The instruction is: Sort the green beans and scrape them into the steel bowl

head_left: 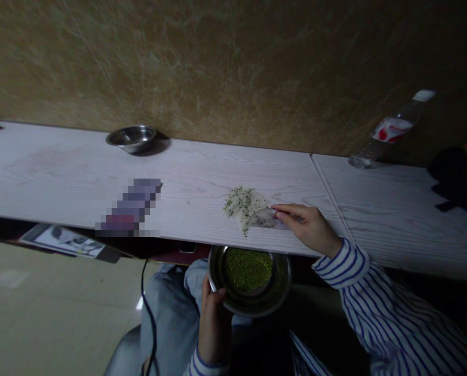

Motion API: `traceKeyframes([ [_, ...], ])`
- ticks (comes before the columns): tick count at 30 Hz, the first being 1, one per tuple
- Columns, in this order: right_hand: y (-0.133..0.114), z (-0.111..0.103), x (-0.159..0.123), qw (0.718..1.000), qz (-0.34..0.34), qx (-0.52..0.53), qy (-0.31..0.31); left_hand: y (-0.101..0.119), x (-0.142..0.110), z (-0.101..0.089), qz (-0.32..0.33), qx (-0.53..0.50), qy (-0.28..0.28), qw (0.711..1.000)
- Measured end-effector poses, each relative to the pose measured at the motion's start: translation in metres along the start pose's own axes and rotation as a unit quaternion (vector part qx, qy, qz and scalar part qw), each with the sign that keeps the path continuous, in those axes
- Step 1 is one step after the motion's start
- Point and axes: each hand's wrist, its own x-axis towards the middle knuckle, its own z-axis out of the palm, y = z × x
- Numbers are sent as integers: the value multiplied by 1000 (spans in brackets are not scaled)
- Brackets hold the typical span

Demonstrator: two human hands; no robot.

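My left hand (214, 318) grips the near-left rim of a steel bowl (284, 284), thumb over the edge. Green beans (249, 269), which look like mung beans, cover its bottom. The bowl is over my lap, just below the table's front edge. Above it on the tabletop lies a loose pile of white rice-like grains mixed with green beans (241, 202). At the pile's right side my right hand (306, 224) pinches a thin, see-through plastic piece (265, 217); whether it is a bag or a sheet I cannot tell. It lies low against the grains.
An empty steel bowl (132, 140) stands by the wall at the left. A pixelated flat object (130, 209) lies near the front edge. At the right, a clear plastic bottle (392, 129) stands near a dark item (458, 177). A black cable (149, 308) hangs beside my leg.
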Motion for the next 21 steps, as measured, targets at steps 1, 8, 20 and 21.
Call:
traceKeyframes([
  [1,0,-3,-3,1000,1,-5,11,0,0,0,2,1,-1,1000],
  [8,15,-19,-27,994,-20,-75,75,0,0,2,-7,-6,-2,1000],
  [20,8,-19,-35,990,-66,-105,67,-2,0,-1,2,21,2,1000],
  [21,9,-21,-36,989,-65,-107,75,-2,0,0,4,22,1,1000],
])
